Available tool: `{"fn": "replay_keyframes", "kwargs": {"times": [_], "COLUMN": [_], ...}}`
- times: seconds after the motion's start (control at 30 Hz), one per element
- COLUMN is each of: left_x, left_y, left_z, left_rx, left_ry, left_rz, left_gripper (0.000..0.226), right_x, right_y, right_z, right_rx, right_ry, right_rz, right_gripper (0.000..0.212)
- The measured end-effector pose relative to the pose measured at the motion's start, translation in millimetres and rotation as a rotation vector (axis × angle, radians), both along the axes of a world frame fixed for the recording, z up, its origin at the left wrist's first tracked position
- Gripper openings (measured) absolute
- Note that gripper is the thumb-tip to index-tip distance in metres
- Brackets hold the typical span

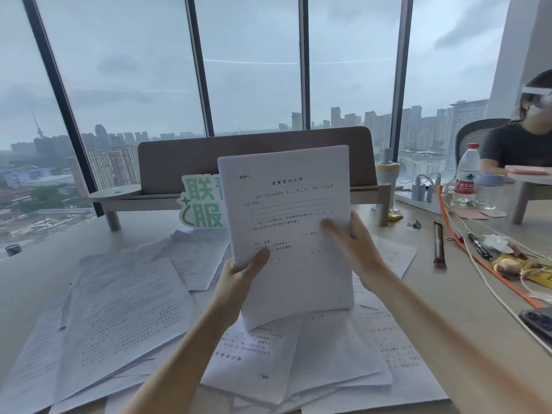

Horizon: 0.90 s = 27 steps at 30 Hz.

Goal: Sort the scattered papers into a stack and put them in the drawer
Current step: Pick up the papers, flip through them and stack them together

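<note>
Stack of papers (288,231) held upright above the desk (424,294)

The left hand (239,279) pinches its lower left edge, thumb in front; the right hand (355,249) (blurred) grips the right edge. The top sheet carries printed Chinese text. Loose sheets (125,318) lie scattered beneath. Behind, a green-lettered sign (203,204); far right, a red-labelled water bottle (467,174).

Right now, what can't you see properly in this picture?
- Drawer: nowhere in the head view.
- Green sign: its right part is hidden behind the held stack of papers.
- Right hand: fingers motion-blurred.
- Loose papers on the desk: print too small to read.
- Phone: cut off by the right edge.
</note>
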<state>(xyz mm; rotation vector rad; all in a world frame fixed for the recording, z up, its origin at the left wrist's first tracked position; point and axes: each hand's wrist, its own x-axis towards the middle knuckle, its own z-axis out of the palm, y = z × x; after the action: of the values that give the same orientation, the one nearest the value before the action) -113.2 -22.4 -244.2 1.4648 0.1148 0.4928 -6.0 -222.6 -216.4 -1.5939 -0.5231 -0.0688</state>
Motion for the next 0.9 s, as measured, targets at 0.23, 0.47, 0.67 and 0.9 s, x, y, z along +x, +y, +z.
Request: {"fn": "replay_keyframes", "kwargs": {"times": [0.23, 0.47, 0.67, 0.9], "left_x": [12, 17, 24, 31], "left_y": [16, 38, 51, 58], "left_z": [2, -9, -21, -33], "left_rx": [0.011, -0.083, -0.038, 0.246], "left_ry": [0.130, 0.398, 0.506, 0.645], "left_rz": [0.025, -0.075, 0.001, 0.093], "left_gripper": [0.024, 0.027, 0.020, 0.042], "right_x": [10, 26, 49, 50], "right_y": [0, -24, -36, -34], "right_z": [-10, -27, -56, -56], "right_rx": [-0.205, -0.634, -1.353, -1.155], "right_ry": [-0.034, -0.011, 0.280, 0.149], "right_rz": [-0.039, -0.107, -0.410, -0.313], "right_gripper": [0.020, 0.052, 0.070, 0.077]}}
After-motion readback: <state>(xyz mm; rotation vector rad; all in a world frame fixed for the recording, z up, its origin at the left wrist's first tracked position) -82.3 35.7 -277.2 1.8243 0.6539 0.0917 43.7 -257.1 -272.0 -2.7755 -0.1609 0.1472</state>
